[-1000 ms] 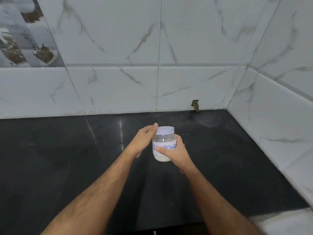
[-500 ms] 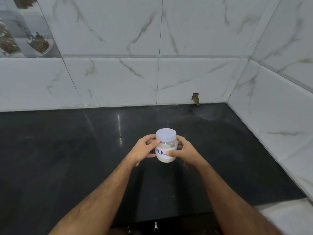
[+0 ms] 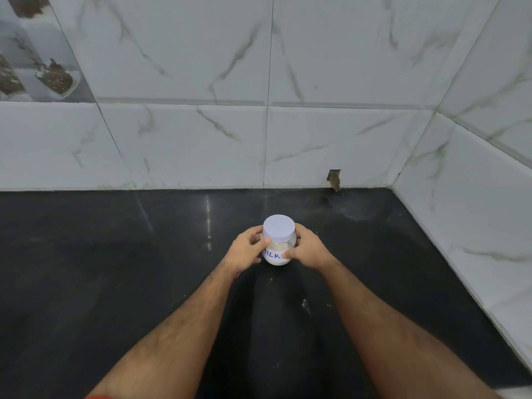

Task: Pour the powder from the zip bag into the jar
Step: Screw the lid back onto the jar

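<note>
Marbled white wall tiles (image 3: 331, 139); glossy black countertop (image 3: 86, 269).

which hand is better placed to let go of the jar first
Probably the left hand: it grips the jar high, thumb just under the lid. The right hand wraps lower, thumb across the label, steadying it on the counter.

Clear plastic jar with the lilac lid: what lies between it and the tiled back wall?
Only bare black countertop, head view.

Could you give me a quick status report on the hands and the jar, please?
Left hand and right hand both grip the jar. Jar upright on the counter, lid on, white powder inside. Zip bag not in view.
</note>
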`<move>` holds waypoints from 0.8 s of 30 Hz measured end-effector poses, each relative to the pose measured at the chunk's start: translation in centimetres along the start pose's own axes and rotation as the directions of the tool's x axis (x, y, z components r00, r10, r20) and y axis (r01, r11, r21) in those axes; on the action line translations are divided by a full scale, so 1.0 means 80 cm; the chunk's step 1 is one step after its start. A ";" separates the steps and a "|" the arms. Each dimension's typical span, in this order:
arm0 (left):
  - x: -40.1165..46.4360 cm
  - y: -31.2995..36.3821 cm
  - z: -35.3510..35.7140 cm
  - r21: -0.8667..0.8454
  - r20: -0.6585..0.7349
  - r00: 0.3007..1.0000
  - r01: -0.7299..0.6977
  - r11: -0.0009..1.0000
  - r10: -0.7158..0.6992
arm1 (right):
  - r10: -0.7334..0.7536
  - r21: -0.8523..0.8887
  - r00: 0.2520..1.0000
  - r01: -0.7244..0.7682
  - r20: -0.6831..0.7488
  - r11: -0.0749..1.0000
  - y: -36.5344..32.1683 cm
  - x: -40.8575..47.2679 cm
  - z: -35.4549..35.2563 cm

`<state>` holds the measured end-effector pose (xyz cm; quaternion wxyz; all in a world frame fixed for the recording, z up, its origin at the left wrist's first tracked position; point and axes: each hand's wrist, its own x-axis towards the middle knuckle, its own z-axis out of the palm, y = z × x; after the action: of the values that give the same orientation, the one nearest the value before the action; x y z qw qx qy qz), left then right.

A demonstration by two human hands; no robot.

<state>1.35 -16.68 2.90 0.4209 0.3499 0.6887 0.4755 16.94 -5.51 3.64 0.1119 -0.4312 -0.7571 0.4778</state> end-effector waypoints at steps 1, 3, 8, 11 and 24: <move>0.005 0.000 0.002 -0.002 -0.007 1.000 0.004 1.000 -0.004 | 0.002 -0.022 1.000 -0.001 0.009 1.000 -0.002 0.006 -0.003; 0.013 0.000 0.004 -0.005 -0.021 1.000 0.017 1.000 -0.018 | 0.010 -0.059 0.999 -0.008 0.031 0.998 -0.006 0.017 -0.008; 0.024 -0.005 0.006 0.015 -0.020 0.998 0.052 0.999 -0.052 | 0.035 -0.080 0.998 -0.031 0.046 0.996 0.001 0.034 -0.009; 0.027 -0.009 0.007 0.006 -0.014 0.998 0.064 0.998 -0.064 | 0.041 -0.061 0.997 -0.037 0.059 0.997 0.007 0.038 -0.008; 0.020 -0.002 0.008 0.065 -0.009 1.000 0.026 0.998 -0.026 | 0.019 -0.071 1.000 -0.020 -0.017 0.997 0.011 0.025 -0.008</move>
<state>1.32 -15.11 2.20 0.4125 0.3525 0.7100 0.4488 16.60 -3.44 2.79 0.0981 -0.4462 -0.7686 0.4478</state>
